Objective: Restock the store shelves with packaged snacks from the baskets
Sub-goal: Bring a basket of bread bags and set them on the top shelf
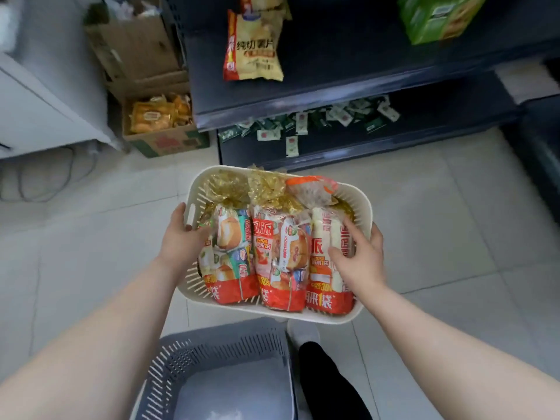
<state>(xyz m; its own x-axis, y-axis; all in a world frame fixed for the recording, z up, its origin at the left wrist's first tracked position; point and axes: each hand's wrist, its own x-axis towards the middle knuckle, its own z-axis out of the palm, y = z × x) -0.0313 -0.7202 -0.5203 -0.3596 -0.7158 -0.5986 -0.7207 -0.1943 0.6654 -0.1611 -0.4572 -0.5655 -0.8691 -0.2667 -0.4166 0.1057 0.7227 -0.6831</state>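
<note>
A cream slotted basket (362,204) is held above the tiled floor in front of dark shelves. It carries three large snack bags side by side: a left bag (231,253), a middle bag (283,256) and a right bag (325,262), all red and orange with gold tied tops. My left hand (181,234) grips the basket's left rim by the handle slot. My right hand (360,253) lies on the right bag, fingers spread and curling over it. A yellow chip bag (253,47) lies on the upper shelf (348,74).
A grey basket (218,371) with nothing in it sits on the floor below. The bottom shelf (333,147) holds several small green and white sachets. An open cardboard box (163,137) with orange packets stands at left. A green carton (436,16) sits top right.
</note>
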